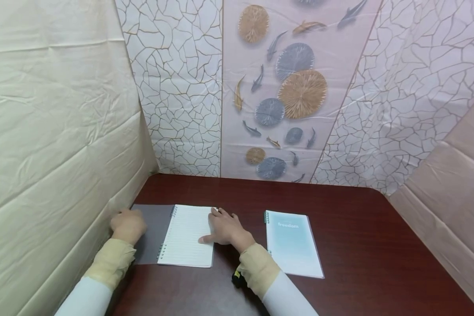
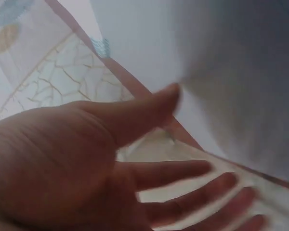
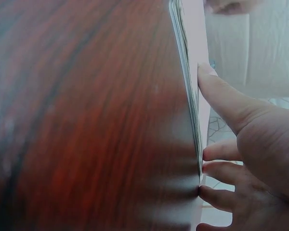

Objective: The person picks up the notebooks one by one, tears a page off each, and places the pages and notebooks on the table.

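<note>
A spiral notebook (image 1: 186, 235) lies open on the table, lined white pages up, its dark grey cover (image 1: 155, 232) folded out to the left. My left hand (image 1: 128, 226) is at the outer edge of that cover. In the left wrist view its fingers are stretched and spread, with the thumb (image 2: 156, 106) against a pale grey surface. My right hand (image 1: 226, 229) rests on the right edge of the lined page, fingers extended. The right wrist view shows the thumb (image 3: 221, 94) and fingertips along the edge of the page stack (image 3: 189, 82).
A second spiral notebook (image 1: 292, 245), closed, with a pale blue cover reading "freedom", lies to the right. Beneath my right wrist is a small black and yellow object (image 1: 238, 278). The dark red-brown table (image 1: 363, 245) meets cloth-covered walls on the left (image 1: 63, 153) and back.
</note>
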Tool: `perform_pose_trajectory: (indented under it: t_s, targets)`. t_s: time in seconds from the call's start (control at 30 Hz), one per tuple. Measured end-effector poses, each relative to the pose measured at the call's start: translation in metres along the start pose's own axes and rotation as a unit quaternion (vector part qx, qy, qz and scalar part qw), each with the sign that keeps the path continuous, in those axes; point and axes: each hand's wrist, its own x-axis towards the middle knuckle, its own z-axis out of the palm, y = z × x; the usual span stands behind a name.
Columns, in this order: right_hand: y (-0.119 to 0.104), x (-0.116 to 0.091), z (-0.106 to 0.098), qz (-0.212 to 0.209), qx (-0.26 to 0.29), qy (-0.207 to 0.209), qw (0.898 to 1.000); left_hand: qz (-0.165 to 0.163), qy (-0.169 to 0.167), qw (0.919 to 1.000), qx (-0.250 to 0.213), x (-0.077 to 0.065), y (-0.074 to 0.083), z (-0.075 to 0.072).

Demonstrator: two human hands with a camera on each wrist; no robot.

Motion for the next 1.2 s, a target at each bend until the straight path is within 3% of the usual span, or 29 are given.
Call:
perform_pose_trajectory:
  t_s: [0.1, 0.2, 0.3, 0.47, 0.6, 0.83, 1.03, 1.2]
  targets:
    - [0.0, 0.001, 0.002, 0.0, -0.006, 0.003, 1.0, 0.077, -0.006, 0.9966, -0.026, 0.006, 0.013, 0.007]
    - [0.001, 0.003, 0.003, 0.001, -0.008, 0.006, 1.0, 0.149, -0.03, 0.987, -0.052, 0.016, 0.026, 0.017]
    - [0.002, 0.003, 0.003, 0.004, -0.002, 0.005, 1.0, 0.193, -0.045, 0.9787, -0.054, 0.026, 0.035, 0.029]
    - [0.003, 0.001, 0.001, 0.003, 0.007, 0.0, 1.0, 0.248, -0.065, 0.9666, 0.0, 0.035, 0.043, 0.041]
    - [0.003, 0.0, 0.0, -0.003, 0.005, -0.003, 1.0, 0.254, -0.076, 0.9636, 0.035, 0.037, 0.044, 0.045]
    - [0.003, 0.0, -0.003, 0.002, -0.003, 0.002, 1.0, 0.243, -0.031, 0.9679, 0.056, 0.024, 0.048, 0.045]
    - [0.003, 0.001, -0.003, 0.004, 0.001, 0.001, 1.0, 0.228, -0.031, 0.9725, 0.039, 0.008, 0.051, 0.048]
    - [0.004, 0.003, -0.002, -0.005, 0.0, 0.002, 1.0, 0.222, -0.034, 0.9741, 0.025, 0.004, 0.049, 0.051]
